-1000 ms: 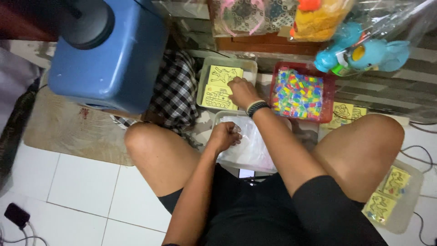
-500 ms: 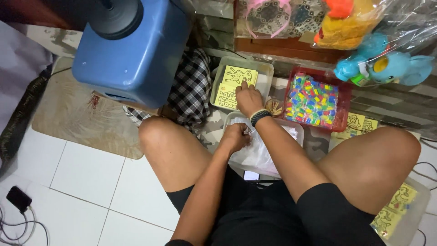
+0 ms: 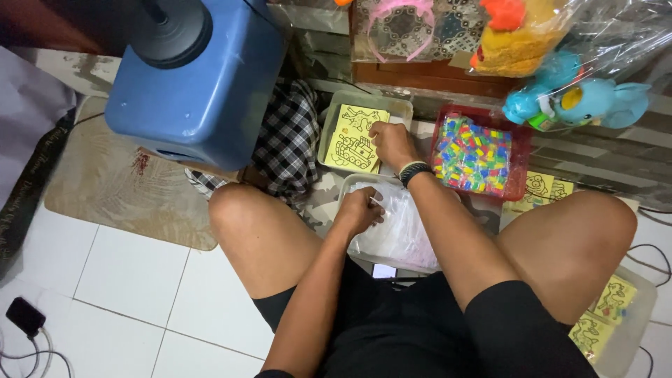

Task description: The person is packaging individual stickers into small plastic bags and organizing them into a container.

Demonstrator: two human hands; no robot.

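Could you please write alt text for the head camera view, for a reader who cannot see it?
A seated person's right hand rests on yellow picture cards in a clear tray, while the left hand grips clear plastic bags. A red tray of colourful packets sits alongside.

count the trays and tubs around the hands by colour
clear tubs: 3 – the tub of yellow picture cards under the right hand, the tub of clear bags under the left hand, the tub by the right knee
red trays: 1 – the tray of coloured packets
total: 4
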